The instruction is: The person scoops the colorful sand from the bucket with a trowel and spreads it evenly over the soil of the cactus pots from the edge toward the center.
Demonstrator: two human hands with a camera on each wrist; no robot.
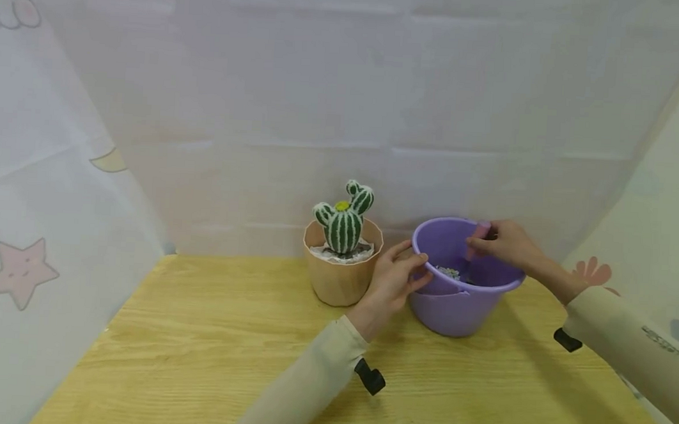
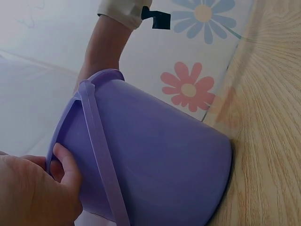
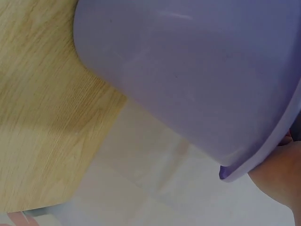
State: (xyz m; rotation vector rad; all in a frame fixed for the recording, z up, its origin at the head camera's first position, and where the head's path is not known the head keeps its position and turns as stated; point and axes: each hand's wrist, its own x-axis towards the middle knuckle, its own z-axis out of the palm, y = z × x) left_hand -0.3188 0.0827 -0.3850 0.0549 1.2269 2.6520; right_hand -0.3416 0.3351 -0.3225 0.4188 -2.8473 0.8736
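A purple bucket (image 1: pixel 455 314) stands on the table at the right in the head view. My left hand (image 1: pixel 391 280) grips its near left rim, and the left wrist view shows the fingers (image 2: pixel 69 172) curled over that rim. My right hand (image 1: pixel 509 245) reaches over the far right rim and holds a pink, handle-like thing (image 1: pixel 478 237) that points down into the bucket. Its lower end is hard to make out. Small pale, mottled material (image 1: pixel 448 271) shows inside the bucket. In the right wrist view the bucket wall hides most of the right hand.
Left of the bucket, close to my left hand, a tan pot (image 1: pixel 338 285) holds a green-and-white knitted cactus (image 1: pixel 344 230) with a yellow top. Both stand on a wooden table (image 1: pixel 194 345) against a pale wall cloth (image 1: pixel 253 105). The bucket's handle (image 2: pixel 101 146) hangs down its side.
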